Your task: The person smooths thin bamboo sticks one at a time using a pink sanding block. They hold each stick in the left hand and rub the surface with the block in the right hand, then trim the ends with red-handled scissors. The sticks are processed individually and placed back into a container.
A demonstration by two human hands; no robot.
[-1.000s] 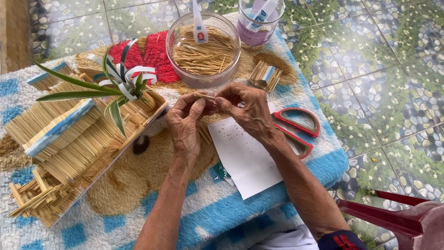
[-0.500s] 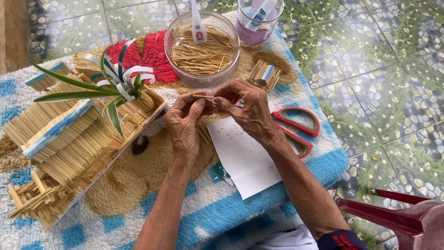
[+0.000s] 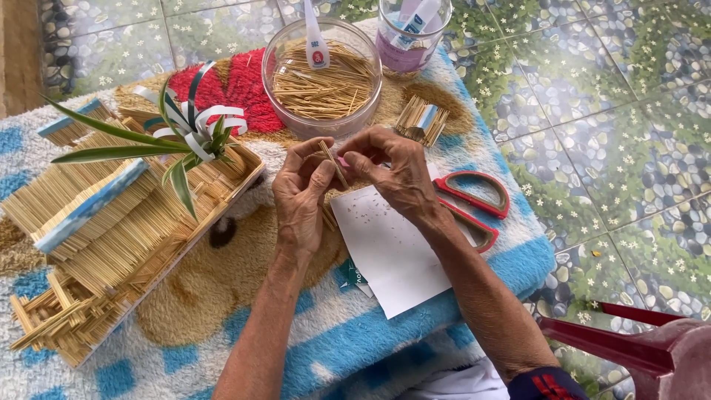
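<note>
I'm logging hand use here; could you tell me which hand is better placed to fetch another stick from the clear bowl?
Probably the right hand: it sits nearer the clear bowl, while the left hand pinches the stick.

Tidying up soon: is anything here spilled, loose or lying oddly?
Small specks are scattered over the white paper under the hands. Loose sticks splay from the stick model's near corner. Red scissors lie partly hidden under the right hand, near the table's edge.

Two hands, left (image 3: 300, 196) and right (image 3: 392, 170), one clear bowl (image 3: 285, 74), one jar (image 3: 411, 55), one red-handled scissors (image 3: 474, 211), one white paper sheet (image 3: 389, 252).
</note>
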